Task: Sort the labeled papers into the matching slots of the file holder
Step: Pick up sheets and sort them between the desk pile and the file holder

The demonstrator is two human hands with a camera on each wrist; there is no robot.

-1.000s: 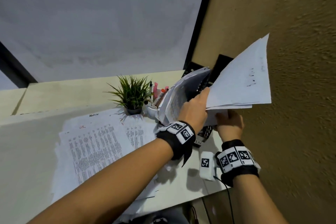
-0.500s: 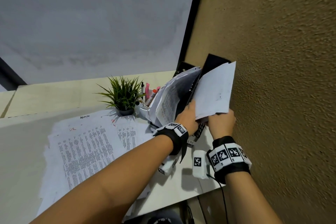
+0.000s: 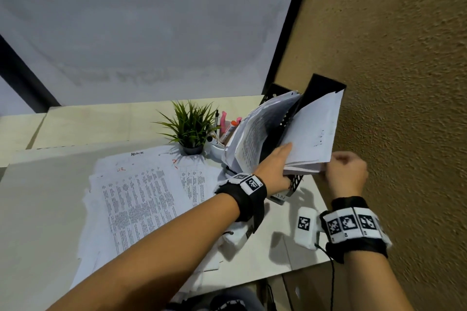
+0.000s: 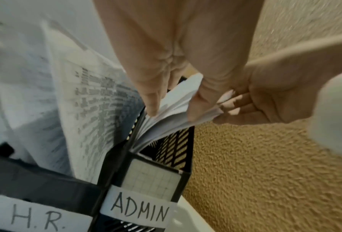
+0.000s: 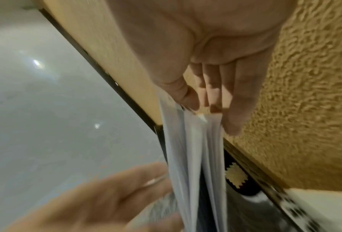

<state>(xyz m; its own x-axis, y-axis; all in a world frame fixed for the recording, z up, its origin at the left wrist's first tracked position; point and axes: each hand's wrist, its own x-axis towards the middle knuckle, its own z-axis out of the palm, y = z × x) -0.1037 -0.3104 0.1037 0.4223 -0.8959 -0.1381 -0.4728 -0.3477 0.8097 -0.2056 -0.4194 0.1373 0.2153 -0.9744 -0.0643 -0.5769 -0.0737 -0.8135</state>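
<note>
A black mesh file holder (image 3: 326,83) stands against the brown wall, with slots labelled H.R. (image 4: 37,219) and ADMIN (image 4: 138,210). A stack of white papers (image 3: 313,134) leans in the ADMIN slot, its lower end between the mesh walls (image 4: 166,144). My left hand (image 3: 275,166) holds the stack, thumb on one face and fingers on the other (image 4: 174,108). My right hand (image 3: 346,171) pinches the stack's near edge (image 5: 206,109) beside the wall. Printed sheets (image 3: 255,134) curl out of the H.R. slot to the left.
Printed sheets (image 3: 141,197) marked ADMIN and HR in handwriting lie spread over the white desk (image 3: 38,209). A small potted plant (image 3: 189,131) and a pen cup (image 3: 225,131) stand left of the holder. The rough brown wall (image 3: 404,83) closes off the right side.
The paper stack came down from a raised, fanned position and now stands in the ADMIN slot. Both hands dropped with it toward the holder.
</note>
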